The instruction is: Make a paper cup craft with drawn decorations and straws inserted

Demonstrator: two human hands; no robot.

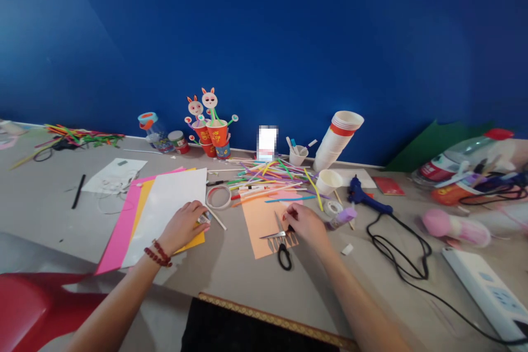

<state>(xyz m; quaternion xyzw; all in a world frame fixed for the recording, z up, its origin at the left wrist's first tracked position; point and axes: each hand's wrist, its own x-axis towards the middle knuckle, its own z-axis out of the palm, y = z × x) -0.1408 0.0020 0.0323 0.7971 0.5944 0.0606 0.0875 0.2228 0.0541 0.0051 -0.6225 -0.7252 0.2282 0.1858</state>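
My left hand [185, 226] rests over a white sheet [169, 214], its fingers curled around a small, pale patterned item [203, 217] whose kind I cannot make out. Pink [119, 234] and yellow [193, 243] sheets lie beneath the white one. My right hand [306, 224] is pinched closed above an orange sheet [253, 225]; what sits between its fingertips is hidden. Right beside it, scissors [282, 247] with a black handle lie with their blades apart on the orange sheet. The second handle loop is partly covered by the right hand.
Many coloured pipe cleaners [272, 173] are heaped behind the orange sheet. Around them stand red decorated cups [217, 133], a tilted stack of paper cups [336, 143], and a tape roll [218, 197]. A blue glue gun [367, 198] with its cord and a power strip [487, 280] lie right.
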